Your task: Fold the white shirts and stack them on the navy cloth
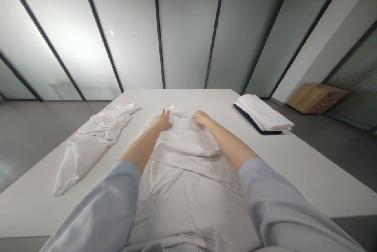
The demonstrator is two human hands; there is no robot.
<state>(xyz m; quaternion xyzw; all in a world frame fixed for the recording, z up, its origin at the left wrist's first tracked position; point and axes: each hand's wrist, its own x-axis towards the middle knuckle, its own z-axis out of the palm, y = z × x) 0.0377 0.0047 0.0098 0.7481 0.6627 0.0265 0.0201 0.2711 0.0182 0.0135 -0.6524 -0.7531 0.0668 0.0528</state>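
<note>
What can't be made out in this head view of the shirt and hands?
All in the head view:
The shirt's lower end: cut off by the bottom edge.
Fabric under the left hand and right hand: covered by them, so any grip is unclear.
Dark-edged garment: mostly hidden by the white folded stack.
Wooden cabinet's fittings: too small.

The shirt [188, 201] lies in the middle of the desk [188, 101], directly before the person. Left of the shirt, on the desk, lies a crumpled cloth [91, 144], and right of it, also on the desk, sits a folded stack of clothes [260, 114]. Farther right of the shirt, beyond the desk, a wooden cabinet [316, 98] stands on the floor [338, 150].
</note>
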